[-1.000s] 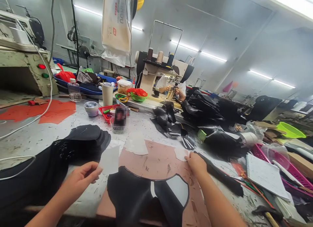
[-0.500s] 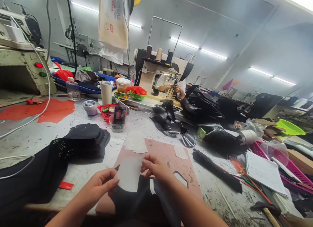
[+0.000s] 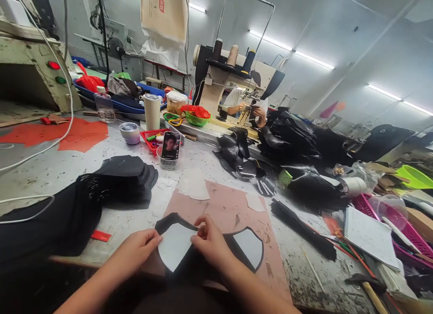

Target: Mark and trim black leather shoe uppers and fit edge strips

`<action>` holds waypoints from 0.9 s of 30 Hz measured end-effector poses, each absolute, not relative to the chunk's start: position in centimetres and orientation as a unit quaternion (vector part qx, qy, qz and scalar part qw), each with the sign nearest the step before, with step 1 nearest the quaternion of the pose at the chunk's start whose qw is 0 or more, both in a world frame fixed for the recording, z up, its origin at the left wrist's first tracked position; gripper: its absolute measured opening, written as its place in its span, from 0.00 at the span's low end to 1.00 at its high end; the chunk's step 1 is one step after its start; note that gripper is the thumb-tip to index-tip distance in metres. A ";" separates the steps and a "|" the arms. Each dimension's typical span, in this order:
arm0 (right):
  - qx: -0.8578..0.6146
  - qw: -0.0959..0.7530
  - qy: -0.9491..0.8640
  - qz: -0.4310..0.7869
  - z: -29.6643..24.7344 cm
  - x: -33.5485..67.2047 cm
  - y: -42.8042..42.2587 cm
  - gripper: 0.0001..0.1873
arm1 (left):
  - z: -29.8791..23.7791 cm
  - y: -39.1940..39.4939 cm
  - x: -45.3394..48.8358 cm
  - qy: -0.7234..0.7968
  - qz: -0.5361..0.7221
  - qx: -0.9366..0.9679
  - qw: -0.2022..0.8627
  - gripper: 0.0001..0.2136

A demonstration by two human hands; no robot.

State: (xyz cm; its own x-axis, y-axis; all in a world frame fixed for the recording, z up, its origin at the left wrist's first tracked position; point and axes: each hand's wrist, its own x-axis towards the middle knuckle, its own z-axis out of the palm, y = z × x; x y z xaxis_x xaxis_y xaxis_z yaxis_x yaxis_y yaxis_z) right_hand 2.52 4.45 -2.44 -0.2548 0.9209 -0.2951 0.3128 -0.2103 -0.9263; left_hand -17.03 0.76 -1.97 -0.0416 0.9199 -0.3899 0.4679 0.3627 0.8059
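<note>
One white patch, black panel beneath: left grip, right grip nearly closed at opposite edges, hold unclear; we should press flat, borders even.

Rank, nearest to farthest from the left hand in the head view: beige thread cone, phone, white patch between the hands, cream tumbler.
1. White patch: right of the left hand.
2. Phone: propped ahead.
3. Cream tumbler: beyond it, leftward.
4. Beige thread cone: back, right.
</note>
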 end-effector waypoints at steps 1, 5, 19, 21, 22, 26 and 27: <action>-0.544 0.245 -0.603 0.529 -2.2 2.5 4.5 0.08 | -1.9 1.0 -17.2 0.693 0.231 0.527 0.436 0.14; -0.530 0.180 -0.692 0.456 -1.1 2.0 5.1 0.08 | -1.5 2.1 -17.7 0.725 0.179 0.579 0.327 0.13; -0.528 0.119 -0.725 0.426 -1.7 1.2 5.9 0.12 | -1.9 4.1 -18.3 0.708 0.077 0.636 0.297 0.13; -0.530 0.117 -0.725 0.424 -1.7 1.1 5.9 0.12 | -1.9 4.3 -18.3 0.704 0.063 0.642 0.299 0.13; -0.530 0.114 -0.728 0.420 -1.8 1.1 6.0 0.12 | -1.9 4.3 -18.2 0.702 0.055 0.645 0.296 0.13; -0.523 0.084 -0.769 0.357 -1.7 1.0 6.1 0.12 | -1.5 4.2 -17.9 0.702 0.012 0.664 0.259 0.14; -0.519 0.072 -0.787 0.327 -1.6 1.0 6.0 0.12 | -1.4 4.2 -17.9 0.704 -0.001 0.668 0.243 0.14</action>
